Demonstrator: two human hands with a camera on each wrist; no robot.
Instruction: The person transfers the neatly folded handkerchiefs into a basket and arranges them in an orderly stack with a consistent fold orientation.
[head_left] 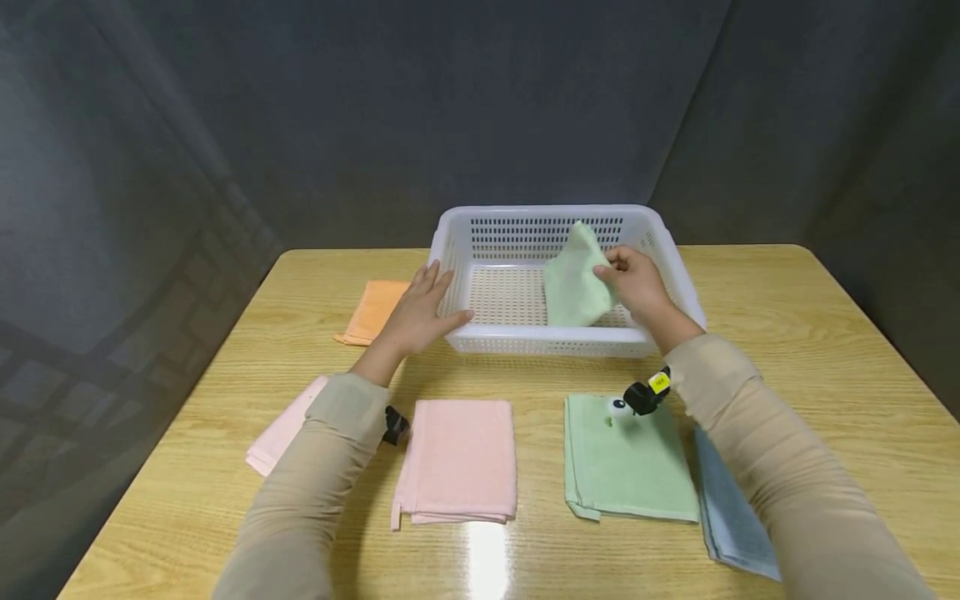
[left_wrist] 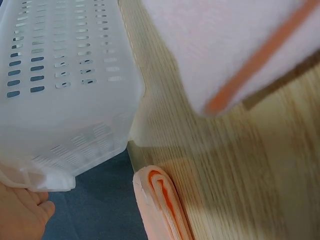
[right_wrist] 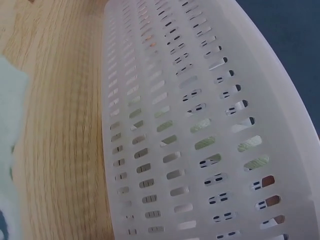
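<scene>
- Pale green terry cloth, a small folded towel (head_left: 573, 283), hangs inside the white plastic basket (head_left: 678, 267), towards its right side; my right hand (head_left: 633, 279) pinches its upper edge between curled fingers and thumb, and its lower end touches the basket floor.
- The basket stands at the middle of the surface (head_left: 825, 350), close to the far edge. Its perforated wall fills the right wrist view (right_wrist: 200, 125), with green showing through some slots.
- My left hand (head_left: 420, 312) rests on the basket's near left corner, fingers straight and spread, gripping nothing. In the left wrist view only a bit of that hand (left_wrist: 22, 210) shows under the basket's rim.
- An orange towel (head_left: 372, 310) lies folded on the surface just left of the basket, beyond my left hand.
- Along the near edge lie four more folded towels: a light pink one (head_left: 281, 433) partly under my left sleeve, a pink one (head_left: 459, 460) near the middle, a green one (head_left: 630, 462) right of it, and a blue one (head_left: 731, 508) beside that, partly hidden by my right sleeve.
- A small black camera sits on each wrist; the right one carries a yellow label (head_left: 660, 382).
</scene>
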